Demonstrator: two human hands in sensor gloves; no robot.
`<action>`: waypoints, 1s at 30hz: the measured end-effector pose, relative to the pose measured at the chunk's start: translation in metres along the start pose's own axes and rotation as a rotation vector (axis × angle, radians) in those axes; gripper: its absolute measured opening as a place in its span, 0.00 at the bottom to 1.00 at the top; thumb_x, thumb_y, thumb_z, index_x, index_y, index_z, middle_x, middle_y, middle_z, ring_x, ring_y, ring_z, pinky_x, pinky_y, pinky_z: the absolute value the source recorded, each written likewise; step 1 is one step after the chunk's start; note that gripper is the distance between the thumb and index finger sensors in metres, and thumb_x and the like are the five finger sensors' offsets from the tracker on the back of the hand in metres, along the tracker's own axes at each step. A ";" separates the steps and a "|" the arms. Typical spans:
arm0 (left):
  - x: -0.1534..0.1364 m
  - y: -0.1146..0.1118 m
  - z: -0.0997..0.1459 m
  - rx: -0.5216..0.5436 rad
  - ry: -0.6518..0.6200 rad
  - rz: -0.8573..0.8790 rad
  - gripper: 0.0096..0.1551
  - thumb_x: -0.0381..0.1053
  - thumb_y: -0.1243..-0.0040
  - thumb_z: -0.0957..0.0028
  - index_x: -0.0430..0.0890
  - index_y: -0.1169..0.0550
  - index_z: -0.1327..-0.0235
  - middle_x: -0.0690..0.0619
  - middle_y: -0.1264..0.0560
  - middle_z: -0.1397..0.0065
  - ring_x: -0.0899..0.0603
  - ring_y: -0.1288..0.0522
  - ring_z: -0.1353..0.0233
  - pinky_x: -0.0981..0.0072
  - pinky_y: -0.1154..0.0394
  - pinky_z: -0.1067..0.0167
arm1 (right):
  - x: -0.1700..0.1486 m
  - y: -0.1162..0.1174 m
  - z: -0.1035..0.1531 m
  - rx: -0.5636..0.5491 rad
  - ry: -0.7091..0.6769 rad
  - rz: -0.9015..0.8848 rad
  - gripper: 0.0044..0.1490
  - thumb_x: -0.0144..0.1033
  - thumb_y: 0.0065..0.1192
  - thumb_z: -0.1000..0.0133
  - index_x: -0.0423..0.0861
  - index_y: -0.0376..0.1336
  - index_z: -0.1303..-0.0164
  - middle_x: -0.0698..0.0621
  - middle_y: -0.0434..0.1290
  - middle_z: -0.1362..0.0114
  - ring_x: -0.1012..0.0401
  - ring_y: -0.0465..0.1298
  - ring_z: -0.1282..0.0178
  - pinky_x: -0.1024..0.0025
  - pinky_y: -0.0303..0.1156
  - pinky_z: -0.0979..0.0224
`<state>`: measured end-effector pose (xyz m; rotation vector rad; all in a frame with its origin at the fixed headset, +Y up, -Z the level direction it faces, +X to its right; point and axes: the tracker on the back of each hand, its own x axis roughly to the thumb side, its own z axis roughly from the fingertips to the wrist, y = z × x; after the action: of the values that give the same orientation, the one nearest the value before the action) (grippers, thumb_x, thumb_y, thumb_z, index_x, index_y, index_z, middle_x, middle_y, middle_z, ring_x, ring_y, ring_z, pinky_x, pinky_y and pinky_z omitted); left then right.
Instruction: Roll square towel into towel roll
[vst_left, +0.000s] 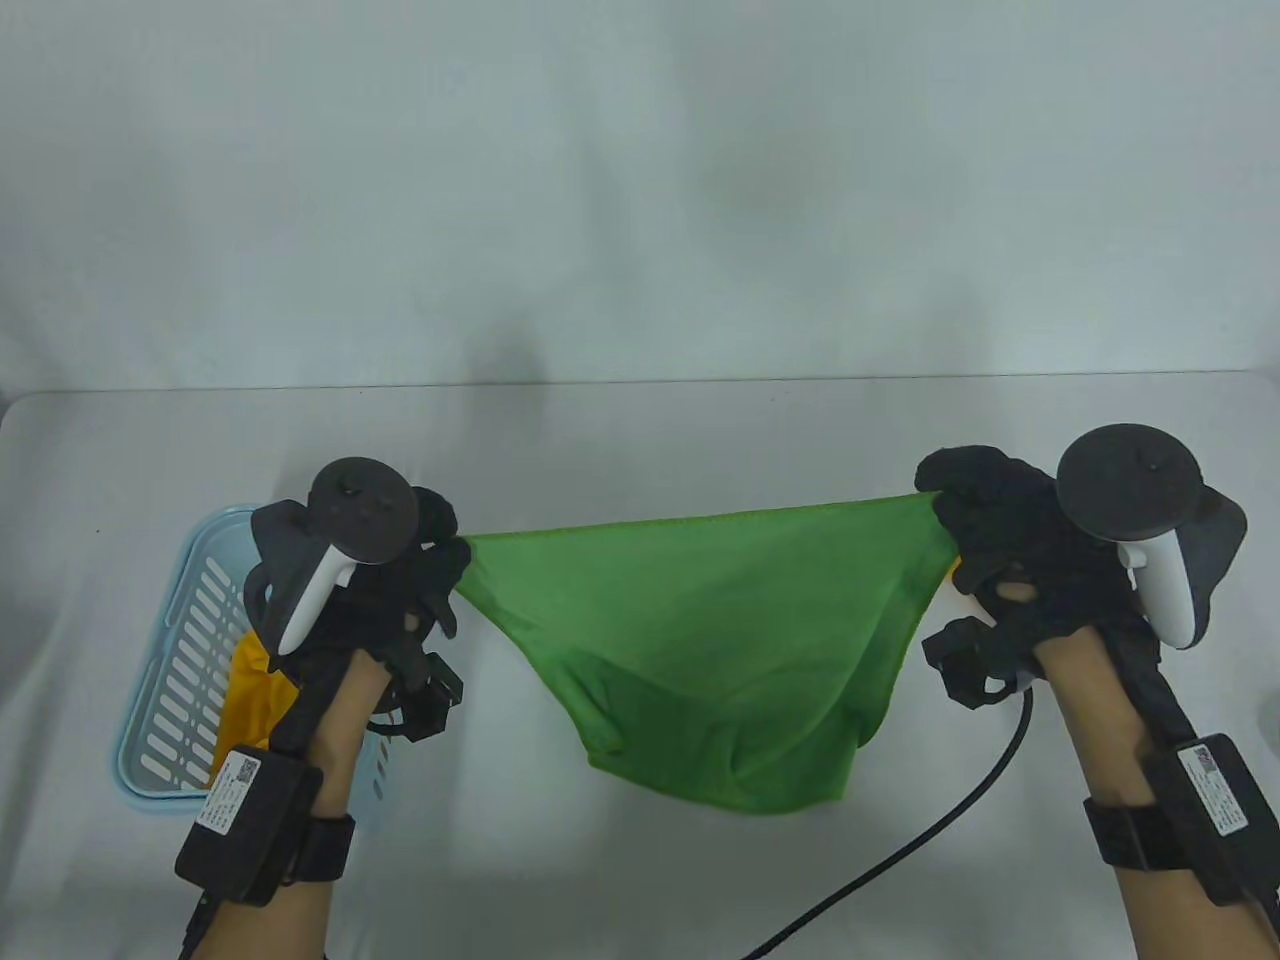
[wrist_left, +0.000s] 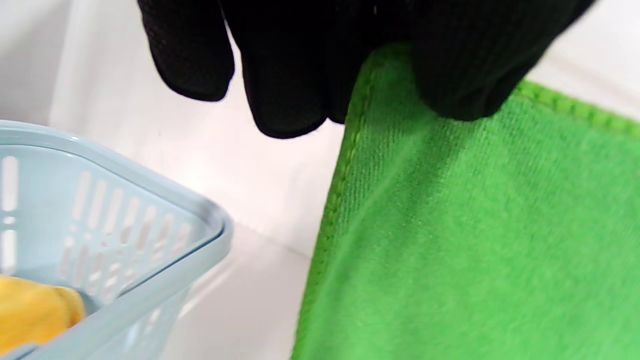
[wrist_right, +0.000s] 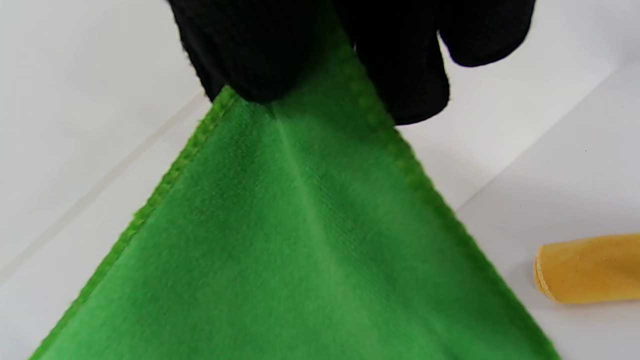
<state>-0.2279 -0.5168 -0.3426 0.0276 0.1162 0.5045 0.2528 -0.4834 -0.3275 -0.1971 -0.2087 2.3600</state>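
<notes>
One pale blue basket (vst_left: 175, 640) is sitting far left, holding one yellow cloth (vst_left: 250, 690). Left hand (vst_left: 400, 580) is pinching one green towel (vst_left: 720, 650) corner; right hand (vst_left: 1000, 540) is pinching the opposite corner. One yellow roll (wrist_right: 590, 267) is lying rightmost. Wrist labels (vst_left: 1212, 790) unreadable.

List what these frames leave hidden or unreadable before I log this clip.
- Yellow roll: right wrist view's edge cuts it off; in the table view the right hand hides nearly all.
- Yellow cloth in the basket: mostly behind the left hand.
- Green towel: its lower corners are lost in sagging folds.
</notes>
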 end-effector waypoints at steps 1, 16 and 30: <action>0.000 0.005 0.002 0.008 -0.009 0.039 0.23 0.54 0.34 0.57 0.57 0.23 0.47 0.56 0.27 0.32 0.43 0.23 0.33 0.42 0.30 0.31 | 0.000 -0.003 0.002 -0.004 -0.006 -0.004 0.24 0.34 0.69 0.56 0.60 0.72 0.48 0.54 0.79 0.45 0.51 0.79 0.42 0.44 0.68 0.31; 0.024 0.094 0.048 0.196 -0.252 0.254 0.23 0.54 0.33 0.58 0.60 0.21 0.48 0.61 0.15 0.46 0.50 0.12 0.45 0.45 0.25 0.33 | 0.040 -0.074 0.047 -0.161 -0.172 -0.109 0.23 0.35 0.69 0.55 0.59 0.72 0.49 0.55 0.79 0.45 0.52 0.79 0.43 0.44 0.68 0.31; 0.024 0.060 -0.060 0.094 -0.028 0.090 0.21 0.53 0.32 0.59 0.63 0.18 0.50 0.63 0.17 0.44 0.50 0.15 0.42 0.44 0.27 0.31 | 0.017 -0.002 -0.056 -0.214 0.071 0.050 0.23 0.38 0.67 0.55 0.61 0.71 0.50 0.56 0.79 0.45 0.53 0.79 0.43 0.45 0.69 0.32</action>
<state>-0.2432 -0.4529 -0.4017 0.1322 0.1115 0.5880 0.2531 -0.4652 -0.3828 -0.3918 -0.4272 2.3733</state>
